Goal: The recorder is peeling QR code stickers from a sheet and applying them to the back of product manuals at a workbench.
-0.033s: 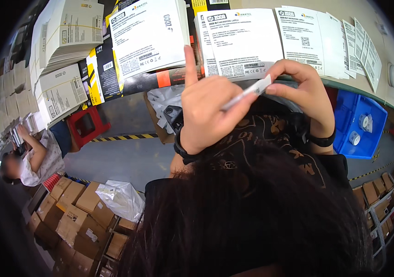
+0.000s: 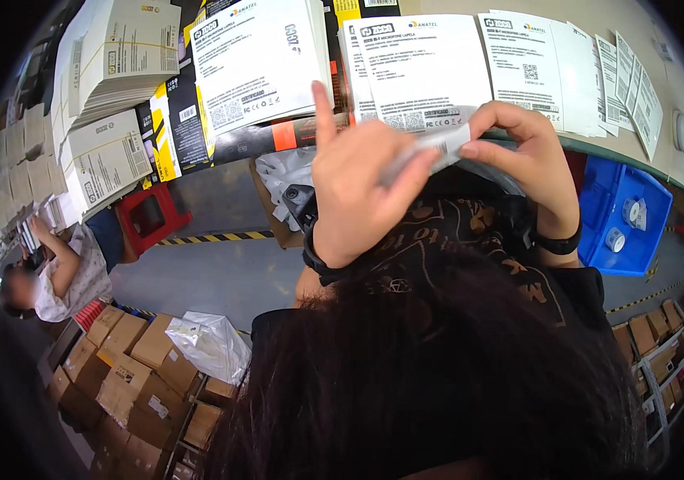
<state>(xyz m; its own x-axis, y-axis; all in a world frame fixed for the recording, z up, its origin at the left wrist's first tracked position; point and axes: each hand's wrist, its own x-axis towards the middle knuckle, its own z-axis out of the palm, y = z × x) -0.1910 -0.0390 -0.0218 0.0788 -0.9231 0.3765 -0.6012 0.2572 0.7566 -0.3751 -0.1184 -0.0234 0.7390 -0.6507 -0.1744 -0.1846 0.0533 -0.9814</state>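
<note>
Between my hands is a small white label strip (image 2: 451,142) with faint dark print, partly blurred. My left hand (image 2: 354,188) pinches one end between thumb and curled fingers, its index finger pointing up toward a stack of white printed cards (image 2: 258,68). The thumb and index finger of my right hand (image 2: 527,152) grip the strip's other end. Just beyond my hands, overlapping white printed cards (image 2: 426,68) lie on the table. More white cards (image 2: 522,72) fan out farther right. The fingers hide part of the strip.
Tall stacks of white printed packs (image 2: 138,48) stand at the left over black and yellow boxes (image 2: 186,124). Below the table edge are a red stool (image 2: 146,224) and a blue bin (image 2: 626,232) holding rolls. A co-worker (image 2: 74,268) and cartons (image 2: 130,388) are at left.
The label strip has turned so that more of its flat face shows. My left hand has tilted slightly, its index fingertip shifting a little left; my right hand stays nearly in place.
</note>
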